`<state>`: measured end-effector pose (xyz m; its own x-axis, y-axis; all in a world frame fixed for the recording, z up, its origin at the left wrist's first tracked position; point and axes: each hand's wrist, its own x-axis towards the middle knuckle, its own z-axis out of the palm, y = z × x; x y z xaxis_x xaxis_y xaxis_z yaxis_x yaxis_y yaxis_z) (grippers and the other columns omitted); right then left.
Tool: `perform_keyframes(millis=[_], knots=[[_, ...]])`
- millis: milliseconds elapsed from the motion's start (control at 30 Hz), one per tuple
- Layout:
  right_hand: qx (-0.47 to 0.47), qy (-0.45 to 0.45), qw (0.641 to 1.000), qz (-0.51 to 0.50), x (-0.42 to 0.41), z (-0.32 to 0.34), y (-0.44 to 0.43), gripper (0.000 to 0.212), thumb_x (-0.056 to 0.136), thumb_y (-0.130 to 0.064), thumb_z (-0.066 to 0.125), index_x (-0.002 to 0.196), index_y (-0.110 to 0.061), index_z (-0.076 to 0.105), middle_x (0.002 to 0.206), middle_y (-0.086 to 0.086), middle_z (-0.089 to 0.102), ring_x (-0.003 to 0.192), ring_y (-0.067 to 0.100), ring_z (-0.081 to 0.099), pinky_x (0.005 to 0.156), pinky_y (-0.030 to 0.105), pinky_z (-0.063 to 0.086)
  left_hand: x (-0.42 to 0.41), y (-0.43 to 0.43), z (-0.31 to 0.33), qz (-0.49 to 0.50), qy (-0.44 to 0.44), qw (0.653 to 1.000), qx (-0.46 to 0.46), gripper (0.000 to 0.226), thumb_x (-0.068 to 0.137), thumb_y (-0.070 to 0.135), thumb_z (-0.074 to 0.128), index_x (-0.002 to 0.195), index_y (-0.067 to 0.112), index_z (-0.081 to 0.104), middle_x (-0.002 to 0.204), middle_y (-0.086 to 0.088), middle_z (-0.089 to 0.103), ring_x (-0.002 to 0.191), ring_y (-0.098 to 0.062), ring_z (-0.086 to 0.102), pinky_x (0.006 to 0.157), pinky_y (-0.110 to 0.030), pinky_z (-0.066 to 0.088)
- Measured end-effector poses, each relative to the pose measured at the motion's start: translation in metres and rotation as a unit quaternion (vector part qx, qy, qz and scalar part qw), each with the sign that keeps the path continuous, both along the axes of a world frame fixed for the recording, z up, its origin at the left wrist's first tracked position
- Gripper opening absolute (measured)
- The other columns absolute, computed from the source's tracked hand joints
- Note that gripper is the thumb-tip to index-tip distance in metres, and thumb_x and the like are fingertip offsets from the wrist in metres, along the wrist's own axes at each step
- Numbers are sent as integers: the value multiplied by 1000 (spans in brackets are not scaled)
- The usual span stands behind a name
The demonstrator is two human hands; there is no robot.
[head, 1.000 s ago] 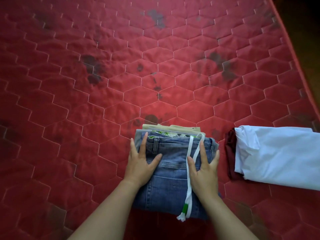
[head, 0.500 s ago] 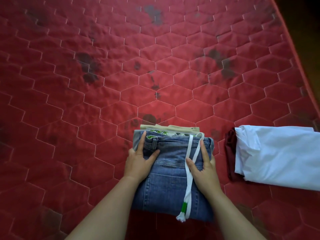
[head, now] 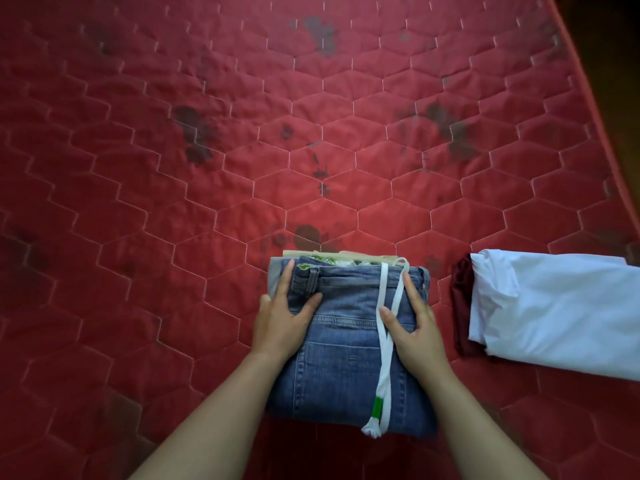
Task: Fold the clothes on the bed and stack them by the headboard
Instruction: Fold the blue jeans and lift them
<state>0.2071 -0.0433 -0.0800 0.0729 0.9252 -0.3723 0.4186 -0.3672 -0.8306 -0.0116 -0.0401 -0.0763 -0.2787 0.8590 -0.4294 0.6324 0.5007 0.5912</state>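
Folded blue jeans (head: 346, 362) top a small stack on the red quilted mattress (head: 242, 150). A beige garment (head: 332, 255) and a green-patterned one (head: 332, 260) peek out at the stack's far edge. A white drawstring (head: 383, 344) with a green band lies along the jeans. My left hand (head: 282, 318) grips the stack's left side, thumb on top and fingers around the edge. My right hand (head: 414, 325) grips the right side the same way, thumb by the drawstring.
To the right lies a folded white garment (head: 557, 317) on top of a dark red one (head: 462, 306). The mattress edge (head: 588, 109) runs down the right side, with dark floor beyond. Dark stains mark the quilt.
Both hands have slid from lying flat on the jeans to clasping the stack's left and right sides. The stack has stayed in place.
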Motion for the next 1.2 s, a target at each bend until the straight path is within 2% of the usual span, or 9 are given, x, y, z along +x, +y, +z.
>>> perform_keyframes(millis=[133, 300, 467, 700, 767, 867, 1033, 1133, 1200], knots=[[24, 0, 999, 25, -9, 56, -8, 66, 81, -46, 64, 131, -65, 26, 142, 3, 38, 131, 16, 38, 108, 41, 34, -10, -16, 57, 26, -14, 999, 27, 71, 77, 68, 51, 123, 74, -3, 98, -3, 43, 77, -14, 43, 74, -25, 35], [79, 9, 994, 77, -30, 163, -7, 64, 84, -44, 61, 129, -68, 23, 143, 5, 35, 134, 18, 34, 106, 35, 30, -30, -35, 164, 75, -14, 993, 93, 71, 75, 68, 52, 126, 73, 2, 100, -4, 46, 82, -14, 43, 73, -24, 34], [117, 49, 980, 150, -73, 273, -10, 58, 86, -44, 58, 123, -74, 24, 138, 0, 36, 130, 16, 37, 99, 29, 30, -66, -70, 270, 153, 0, 978, 141, 69, 78, 64, 54, 120, 77, 0, 110, -13, 48, 103, -30, 52, 77, -26, 36], [150, 103, 944, 276, -165, 381, -51, 57, 87, -46, 57, 122, -75, 23, 135, -9, 34, 117, 5, 36, 96, 29, 33, -140, -163, 382, 258, 54, 942, 206, 73, 80, 61, 56, 139, 58, 13, 122, -14, 57, 115, -33, 53, 88, -36, 47], [152, 114, 927, 323, -196, 400, -69, 57, 88, -45, 56, 124, -73, 23, 135, -8, 34, 115, 2, 38, 96, 27, 32, -160, -198, 400, 304, 67, 928, 204, 73, 80, 62, 54, 140, 55, 13, 124, -15, 56, 115, -34, 53, 89, -36, 47], [161, 125, 903, 379, -244, 421, -107, 57, 88, -44, 57, 127, -71, 24, 127, -11, 39, 104, -13, 41, 91, 18, 32, -192, -259, 420, 354, 70, 908, 211, 74, 81, 63, 53, 142, 53, 12, 125, -13, 56, 116, -31, 53, 94, -37, 46], [131, 148, 875, 443, -326, 427, -192, 57, 85, -48, 57, 130, -67, 25, 133, -8, 46, 120, 8, 47, 102, 39, 41, -254, -370, 440, 386, 98, 892, 213, 73, 80, 67, 50, 142, 52, 14, 124, -5, 56, 116, -24, 52, 95, -35, 45], [124, 159, 865, 460, -377, 426, -251, 57, 85, -48, 57, 128, -68, 25, 134, -9, 45, 121, 9, 47, 103, 40, 41, -295, -435, 445, 408, 130, 882, 197, 74, 79, 68, 49, 142, 50, 14, 123, -5, 56, 113, -23, 53, 83, -25, 41], [116, 163, 853, 482, -412, 425, -285, 57, 84, -50, 57, 128, -69, 25, 133, -10, 45, 119, 7, 47, 102, 36, 40, -320, -476, 448, 429, 131, 871, 200, 73, 80, 66, 50, 143, 48, 17, 124, -4, 57, 112, -22, 54, 82, -24, 41]])
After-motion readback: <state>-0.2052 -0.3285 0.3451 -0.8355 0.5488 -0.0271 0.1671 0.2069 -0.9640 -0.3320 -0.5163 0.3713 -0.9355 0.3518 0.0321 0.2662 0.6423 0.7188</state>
